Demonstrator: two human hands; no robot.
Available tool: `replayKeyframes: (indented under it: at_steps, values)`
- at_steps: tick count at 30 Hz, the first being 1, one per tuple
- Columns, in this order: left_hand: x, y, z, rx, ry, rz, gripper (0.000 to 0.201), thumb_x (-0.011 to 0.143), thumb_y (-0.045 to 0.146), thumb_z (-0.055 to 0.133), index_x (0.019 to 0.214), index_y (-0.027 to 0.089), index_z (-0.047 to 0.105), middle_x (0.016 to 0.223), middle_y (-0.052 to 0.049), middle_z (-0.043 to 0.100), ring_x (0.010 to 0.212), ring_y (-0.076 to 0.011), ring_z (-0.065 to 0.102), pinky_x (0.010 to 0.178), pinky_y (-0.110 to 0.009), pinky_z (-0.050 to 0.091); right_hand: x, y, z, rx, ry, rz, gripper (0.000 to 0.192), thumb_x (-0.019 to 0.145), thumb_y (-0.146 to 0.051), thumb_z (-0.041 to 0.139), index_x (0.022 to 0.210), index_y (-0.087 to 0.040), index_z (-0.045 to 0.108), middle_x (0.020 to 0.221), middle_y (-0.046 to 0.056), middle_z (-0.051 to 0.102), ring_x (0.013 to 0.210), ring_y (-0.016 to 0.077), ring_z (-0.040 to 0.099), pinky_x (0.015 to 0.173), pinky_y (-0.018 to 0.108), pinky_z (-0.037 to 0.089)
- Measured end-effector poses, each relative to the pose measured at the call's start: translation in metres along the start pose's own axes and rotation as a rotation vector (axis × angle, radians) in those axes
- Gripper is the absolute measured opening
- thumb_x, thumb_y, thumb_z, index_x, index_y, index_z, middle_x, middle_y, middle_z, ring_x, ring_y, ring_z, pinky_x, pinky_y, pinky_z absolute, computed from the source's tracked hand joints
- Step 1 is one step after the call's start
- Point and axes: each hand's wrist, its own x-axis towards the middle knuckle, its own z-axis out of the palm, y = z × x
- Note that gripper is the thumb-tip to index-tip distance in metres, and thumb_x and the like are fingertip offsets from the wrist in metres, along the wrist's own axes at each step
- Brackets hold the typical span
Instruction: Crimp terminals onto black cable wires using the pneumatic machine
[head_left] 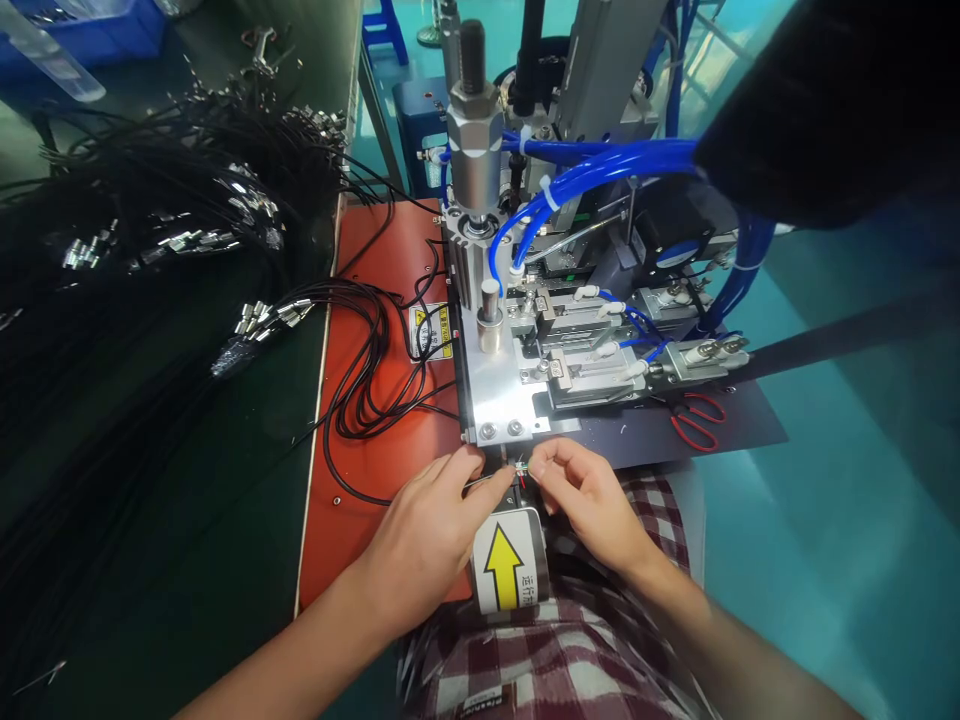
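Note:
At the front edge of a metal machine (499, 385), my left hand (435, 510) is closed around the end of a black cable (356, 490), its thumb and fingers pinched. Fine coloured wires (521, 467) fan out from that end between my hands. My right hand (581, 490) pinches at the tips of these wires with thumb and forefinger; the exact grip is too small to make out. Just below my hands is a white label with a yellow arrow (504, 565).
Coiled black cables (367, 380) lie on the red board (390, 250) at the left. A large heap of cables with metal connectors (255, 210) covers the dark green table. Blue air hoses (615, 155) arch over the machine. Red-handled scissors (699, 420) lie on the right.

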Motion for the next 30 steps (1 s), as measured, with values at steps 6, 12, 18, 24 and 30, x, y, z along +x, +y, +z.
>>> replayKeyframes:
  at_steps: [6, 12, 18, 24, 30]
  values:
    - [0.0, 0.0, 0.001, 0.012, 0.009, 0.011, 0.034, 0.088, 0.009, 0.037, 0.111, 0.011, 0.063, 0.083, -0.01, 0.056, 0.071, -0.0214, 0.059, 0.057, -0.033, 0.055, -0.002, 0.004, 0.001, -0.035, 0.025, -0.054, 0.016, 0.087, -0.03, 0.053, 0.077, -0.018, 0.052, 0.063, -0.004, 0.045, 0.053, 0.0101, 0.04, 0.05, 0.024, 0.032]
    - [-0.001, -0.001, 0.002, 0.011, 0.007, 0.013, 0.034, 0.088, 0.008, 0.038, 0.11, 0.012, 0.063, 0.083, -0.01, 0.056, 0.071, -0.0219, 0.058, 0.056, -0.033, 0.055, -0.002, 0.008, 0.001, -0.044, 0.035, -0.092, 0.016, 0.088, -0.029, 0.052, 0.076, -0.018, 0.052, 0.063, -0.004, 0.045, 0.054, 0.0106, 0.041, 0.051, 0.025, 0.033]
    - [-0.002, -0.001, 0.002, 0.01, 0.006, 0.01, 0.033, 0.089, 0.009, 0.038, 0.111, 0.012, 0.063, 0.084, -0.01, 0.056, 0.071, -0.0217, 0.058, 0.057, -0.033, 0.054, -0.002, 0.009, 0.002, -0.068, 0.048, -0.102, 0.016, 0.089, -0.029, 0.053, 0.076, -0.019, 0.052, 0.066, -0.004, 0.046, 0.056, 0.0108, 0.042, 0.053, 0.025, 0.034]
    - [-0.001, -0.001, 0.001, 0.022, 0.018, 0.017, 0.034, 0.09, 0.01, 0.036, 0.11, 0.011, 0.064, 0.083, -0.01, 0.056, 0.07, -0.0221, 0.058, 0.056, -0.033, 0.054, -0.002, 0.01, 0.001, -0.101, 0.058, -0.129, 0.015, 0.089, -0.028, 0.052, 0.077, -0.019, 0.053, 0.066, -0.003, 0.047, 0.056, 0.0109, 0.042, 0.053, 0.025, 0.035]
    - [0.0, 0.0, 0.0, 0.026, -0.005, 0.005, 0.034, 0.091, 0.011, 0.035, 0.11, 0.012, 0.063, 0.083, -0.009, 0.056, 0.071, -0.0212, 0.058, 0.056, -0.031, 0.053, -0.005, 0.012, 0.002, -0.177, 0.089, -0.179, 0.013, 0.09, -0.026, 0.051, 0.078, -0.019, 0.053, 0.07, -0.001, 0.05, 0.06, 0.0125, 0.045, 0.056, 0.026, 0.037]
